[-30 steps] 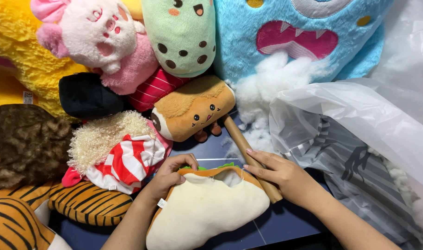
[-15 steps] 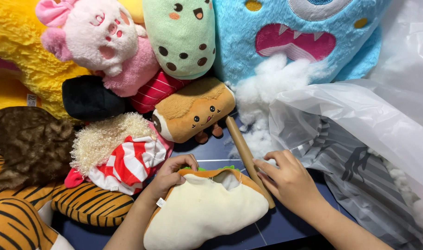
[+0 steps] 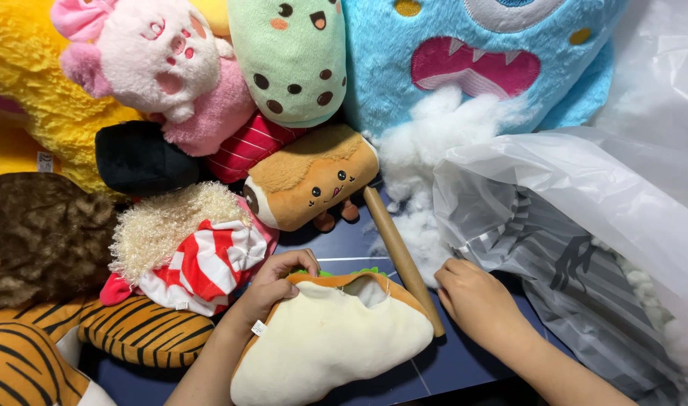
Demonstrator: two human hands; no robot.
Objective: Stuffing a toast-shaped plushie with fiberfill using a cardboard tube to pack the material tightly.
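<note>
left hand (image 3: 274,284) curled, fingers bent inward; right hand (image 3: 472,295) seemingly loosely closed, knuckles up.

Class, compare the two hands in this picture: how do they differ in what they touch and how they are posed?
The left hand grips the open top edge of the cream taco-shaped plush, fingers curled over it; the right hand holds no plush and reaches toward the white stuffing beside the clear plastic bag. The left hand's fingers are bent tight; the right hand's lie flatter. Both are bare and low in the view.

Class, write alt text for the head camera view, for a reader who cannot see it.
A left hand grips the open top of a cream taco-shaped plush, while the right hand reaches white stuffing beside a clear plastic bag. Stuffed toys crowd the left and top.
</note>
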